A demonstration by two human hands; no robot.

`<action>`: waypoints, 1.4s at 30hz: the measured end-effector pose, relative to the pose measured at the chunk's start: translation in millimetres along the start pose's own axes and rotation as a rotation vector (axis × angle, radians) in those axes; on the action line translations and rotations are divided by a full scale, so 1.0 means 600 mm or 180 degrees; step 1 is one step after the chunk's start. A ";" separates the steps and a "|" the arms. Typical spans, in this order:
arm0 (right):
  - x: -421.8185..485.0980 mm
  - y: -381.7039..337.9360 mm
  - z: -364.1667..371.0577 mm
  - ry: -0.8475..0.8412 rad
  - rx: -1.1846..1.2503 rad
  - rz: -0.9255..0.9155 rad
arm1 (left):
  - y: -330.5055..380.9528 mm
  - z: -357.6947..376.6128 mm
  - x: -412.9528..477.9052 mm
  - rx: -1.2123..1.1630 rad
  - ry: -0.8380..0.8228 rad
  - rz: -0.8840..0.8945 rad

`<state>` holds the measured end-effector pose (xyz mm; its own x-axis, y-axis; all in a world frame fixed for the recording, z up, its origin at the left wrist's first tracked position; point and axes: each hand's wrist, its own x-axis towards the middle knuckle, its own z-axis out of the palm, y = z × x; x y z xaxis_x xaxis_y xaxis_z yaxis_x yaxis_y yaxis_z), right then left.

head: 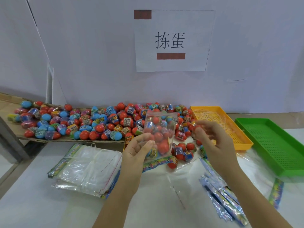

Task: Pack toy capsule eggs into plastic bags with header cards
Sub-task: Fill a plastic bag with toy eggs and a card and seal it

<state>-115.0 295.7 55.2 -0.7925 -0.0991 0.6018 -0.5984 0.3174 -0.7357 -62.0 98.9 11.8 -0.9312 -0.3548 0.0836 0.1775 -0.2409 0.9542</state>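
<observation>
The left hand (138,150) gripped a clear bag (158,127) by its lower edge and held it upright above the desk (32,203), red and blue eggs inside. The right hand (213,142), blurred, pinched one egg (193,126) just beside the bag. Behind lay a pile of eggs (85,122) on cardboard (9,99). Empty bags (85,168) were stacked on the left, and a yellow tray (245,143) and a green tray (269,155) stood on the right.

The bag (158,129) is clear glossy plastic, the eggs (98,127) shiny plastic, the sheet (6,100) under them seemingly matt cardboard, the yellow tray (236,134) and green tray (271,145) perforated plastic.
</observation>
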 end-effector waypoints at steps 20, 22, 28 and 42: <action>0.034 -0.085 0.071 -0.0776 -0.1395 -0.0645 | -0.007 0.012 -0.007 0.0000 -0.0295 0.0301; 0.031 -0.079 0.071 -0.0835 -0.0914 -0.0516 | -0.008 0.015 -0.008 0.0079 -0.0323 0.0326; 0.026 -0.066 0.071 -0.1096 -0.0300 -0.0227 | -0.004 0.020 -0.013 0.0372 -0.0470 0.0608; 0.017 -0.050 0.070 -0.1244 0.0800 0.0503 | -0.014 0.008 -0.020 0.2464 -0.0175 0.2462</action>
<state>-110.2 245.8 70.6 -0.8321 -0.4298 0.3506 -0.4391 0.1242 -0.8898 -54.0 109.2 4.2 -0.6705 -0.1202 0.7321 0.4900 0.6692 0.5586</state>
